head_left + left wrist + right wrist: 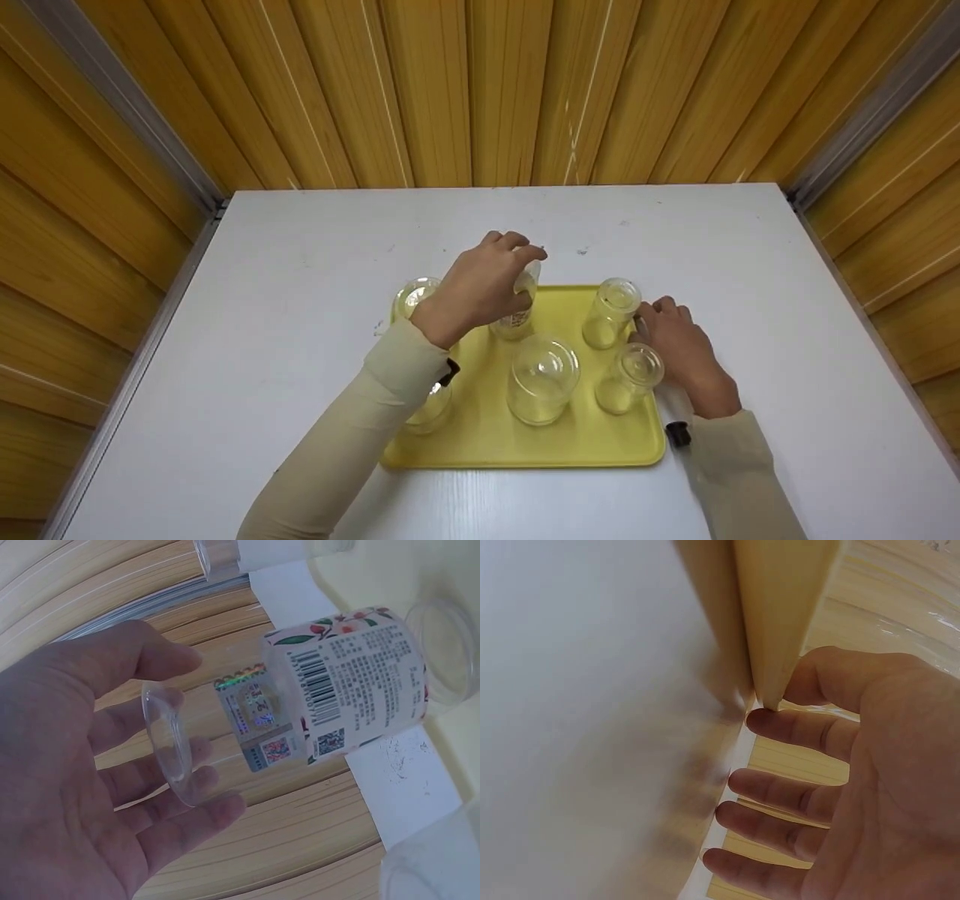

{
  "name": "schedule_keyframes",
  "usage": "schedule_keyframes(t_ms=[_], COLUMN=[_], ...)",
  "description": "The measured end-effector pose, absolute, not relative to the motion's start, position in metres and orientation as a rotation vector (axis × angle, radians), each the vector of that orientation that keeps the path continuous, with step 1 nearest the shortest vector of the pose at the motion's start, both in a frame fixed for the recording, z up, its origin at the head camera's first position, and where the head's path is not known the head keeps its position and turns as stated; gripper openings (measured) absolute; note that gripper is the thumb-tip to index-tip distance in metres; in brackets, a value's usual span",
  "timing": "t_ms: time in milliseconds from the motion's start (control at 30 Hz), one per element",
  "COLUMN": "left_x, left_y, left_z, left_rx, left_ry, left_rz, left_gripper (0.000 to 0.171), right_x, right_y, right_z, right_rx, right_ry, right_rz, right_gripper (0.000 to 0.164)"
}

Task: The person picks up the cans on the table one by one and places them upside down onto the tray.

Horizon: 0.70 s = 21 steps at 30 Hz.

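My left hand (484, 279) is around a clear glass (519, 319) standing at the back of the yellow tray (480, 454). In the left wrist view the fingers (124, 829) are spread and only slightly bent behind one end of the glass, with a gap to the palm. That glass carries a white printed label (367, 682) with a barcode and a floral border. On the tray's right side, my right hand (679, 345) pinches the rim between thumb and forefinger. The other fingers (769, 829) extend loosely in the right wrist view.
Two narrow clear glasses (636, 379) stand along the tray's right side. A wider glass (544, 386) stands near its middle. Two more at the left, a back one (414, 296) and a front one (431, 412), are partly behind my left arm. Wood-look panels (502, 90) enclose the white table (300, 262).
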<state>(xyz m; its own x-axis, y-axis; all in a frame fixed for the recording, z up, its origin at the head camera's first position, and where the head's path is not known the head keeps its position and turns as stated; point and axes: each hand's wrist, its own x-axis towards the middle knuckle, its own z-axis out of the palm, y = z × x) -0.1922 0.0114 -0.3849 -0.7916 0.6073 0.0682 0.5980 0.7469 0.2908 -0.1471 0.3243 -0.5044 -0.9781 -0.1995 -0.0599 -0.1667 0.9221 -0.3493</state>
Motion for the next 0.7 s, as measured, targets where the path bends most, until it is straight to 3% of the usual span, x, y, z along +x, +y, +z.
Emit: schedule_keyframes(t_ms=[433,700], left_x=[-0.189,-0.179], left_y=[0.009,-0.003], left_z=[-0.389,-0.391], left_rx=[0.998,0.915], left_ry=[2.926,2.913], left_rz=[0.478,0.568], left_gripper=[0.056,0.077], right_x=[-0.149,-0.145], right_y=[0.325,0.327], right_z=[-0.507,-0.510], right_rx=[-0.293,-0.281], right_ry=[2.990,2.998], right_rz=[-0.530,-0.551], right_gripper=[0.038,0.039])
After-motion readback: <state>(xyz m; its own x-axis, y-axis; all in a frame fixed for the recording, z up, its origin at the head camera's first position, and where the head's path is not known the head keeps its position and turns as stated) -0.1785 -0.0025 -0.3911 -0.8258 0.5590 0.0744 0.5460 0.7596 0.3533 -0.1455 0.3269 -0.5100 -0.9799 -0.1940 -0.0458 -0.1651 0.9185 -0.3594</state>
